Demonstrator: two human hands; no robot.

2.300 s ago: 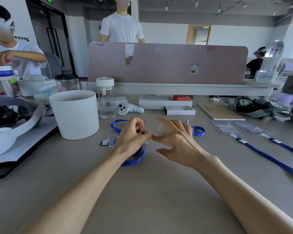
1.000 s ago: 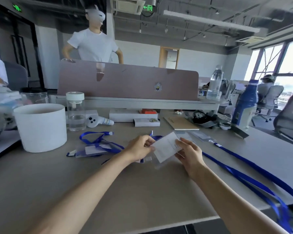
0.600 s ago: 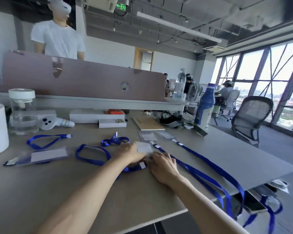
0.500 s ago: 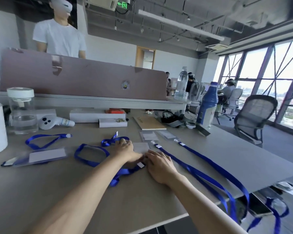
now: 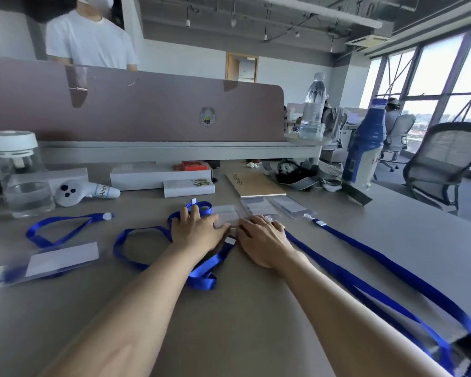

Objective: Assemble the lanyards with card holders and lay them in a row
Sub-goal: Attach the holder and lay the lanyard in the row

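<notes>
Fingers (image 5: 220, 226) flat on clr holder (image 5: 226, 211), blue ribbon (image 5: 206, 266)

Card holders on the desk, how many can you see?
4. Far-left holder lies apart; middle holder is at the fingertips of the left hand and right hand; third holder and fourth holder lie just right of it. More may be hidden.

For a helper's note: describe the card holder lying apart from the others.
Find the lidded glass jar far left on the desk. Nearer the person lies the card holder with a white insert. It alone lies left of the left hand.
</notes>
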